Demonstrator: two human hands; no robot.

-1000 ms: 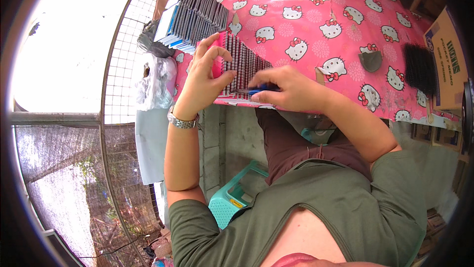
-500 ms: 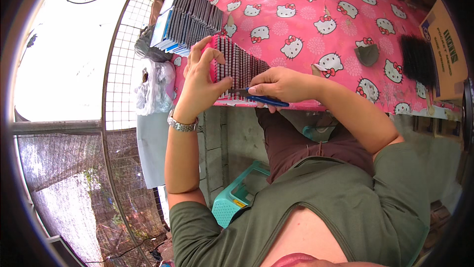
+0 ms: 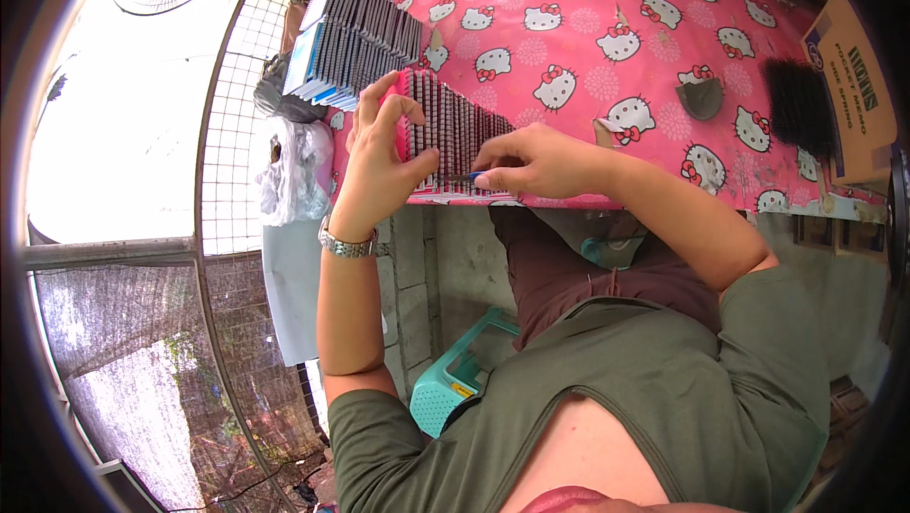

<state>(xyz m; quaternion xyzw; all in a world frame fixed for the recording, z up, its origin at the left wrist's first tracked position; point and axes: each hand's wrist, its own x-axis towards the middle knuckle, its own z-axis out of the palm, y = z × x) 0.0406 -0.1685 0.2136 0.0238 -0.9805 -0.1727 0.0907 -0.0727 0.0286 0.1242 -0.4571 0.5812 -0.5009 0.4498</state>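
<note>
A tight row of small spiral notebooks (image 3: 450, 124) stands at the table's near edge, wire bindings upward and a pink cover at its left end. My left hand (image 3: 379, 138) curls round that end, fingers bent over the cover and thumb pressed on the near side of the bindings. In my right hand (image 3: 531, 160) is a pair of blue-handled pliers (image 3: 477, 175), its dark jaws pointing left at the near bindings by my left thumb. Most of the handles are hidden behind the fingers. Whether the jaws touch a wire, I cannot tell.
Another stack of spiral notebooks (image 3: 355, 44) with blue covers stands behind on the left. Plastic bags (image 3: 294, 167) hang at the table's left edge. On the pink tablecloth (image 3: 569, 48) are a grey scrap (image 3: 701, 99), a black bristly thing (image 3: 796, 105) and a cardboard box (image 3: 853, 86).
My right hand has turned and lifted slightly, so the blue handles that showed below it are now mostly hidden. My left hand keeps its hold on the notebooks.
</note>
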